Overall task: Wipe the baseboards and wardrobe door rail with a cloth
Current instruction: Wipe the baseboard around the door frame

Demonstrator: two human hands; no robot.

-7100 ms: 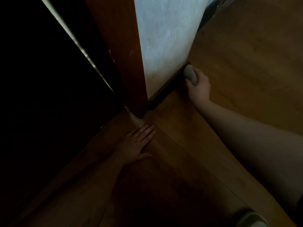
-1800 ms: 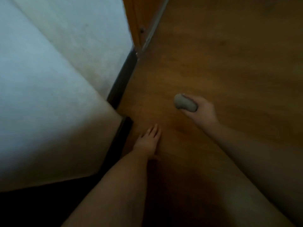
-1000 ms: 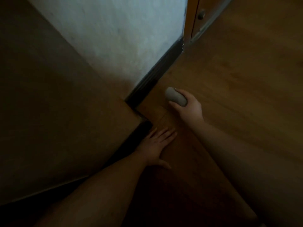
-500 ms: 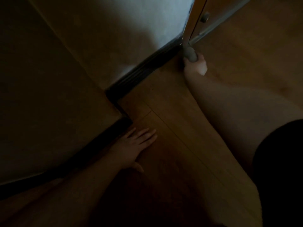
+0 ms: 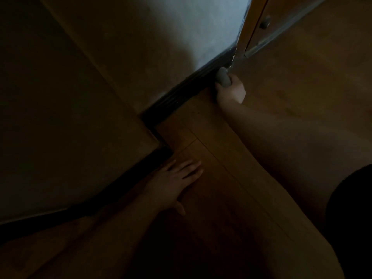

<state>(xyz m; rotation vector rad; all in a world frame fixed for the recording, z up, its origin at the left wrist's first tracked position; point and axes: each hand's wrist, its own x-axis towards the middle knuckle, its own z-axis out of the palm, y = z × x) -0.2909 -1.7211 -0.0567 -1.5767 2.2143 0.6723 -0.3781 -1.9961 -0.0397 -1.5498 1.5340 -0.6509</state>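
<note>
Cloth (image 5: 223,79), pale grey and wadded into a smooth rounded lump, is showing past the fingers of the right hand (image 5: 230,93), which is gripping it with the fingers curled round it. The lump is pressing against the far end of the dark baseboard (image 5: 187,90), just beside the wooden door frame (image 5: 244,35) where the skirting is ending. The baseboard is running as a nearly black ribbed strip along the foot of the pale wall (image 5: 201,31), then turning a corner toward the viewer. The left hand (image 5: 177,183) is lying flat on the wooden floor (image 5: 221,158), fingers straight and slightly spread, close beside the nearer stretch of baseboard.
</note>
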